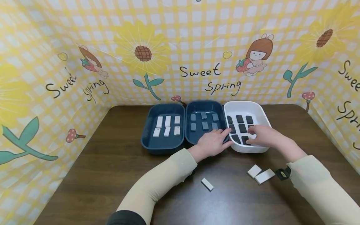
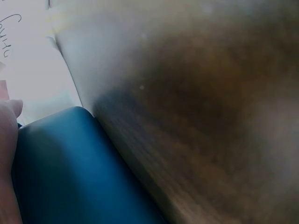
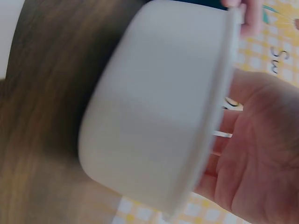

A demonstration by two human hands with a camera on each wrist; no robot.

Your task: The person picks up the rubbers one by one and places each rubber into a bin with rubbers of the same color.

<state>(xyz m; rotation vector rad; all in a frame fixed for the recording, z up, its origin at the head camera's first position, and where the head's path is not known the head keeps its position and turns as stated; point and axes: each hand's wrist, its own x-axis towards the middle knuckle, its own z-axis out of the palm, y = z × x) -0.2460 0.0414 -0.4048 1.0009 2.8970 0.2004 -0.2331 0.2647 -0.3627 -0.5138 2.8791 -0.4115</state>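
My right hand [image 1: 262, 136] reaches over the near right rim of a white tray [image 1: 265, 117], its fingertips down among several flat black pieces [image 1: 240, 118]. In the right wrist view the palm [image 3: 261, 144] faces the tray's wall [image 3: 149, 102], and the rim hides the fingertips; whether they pinch a piece cannot be seen. My left hand [image 1: 212, 143] lies over the near right corner of the middle dark blue tray [image 1: 205, 104]. Its fingers extend to the white tray's left rim and touch it. Only part of this hand [image 2: 7, 158] shows in the left wrist view.
Several grey-blue pieces [image 1: 205, 125] lie in the middle tray. Left of it, another dark blue tray [image 1: 147, 137] holds several white pieces [image 1: 159, 122]. On the brown table [image 1: 112, 175] are two white tiles [image 1: 264, 176] at right and one narrow white tile [image 1: 207, 184]. A patterned cloth [image 1: 174, 47] hangs behind.
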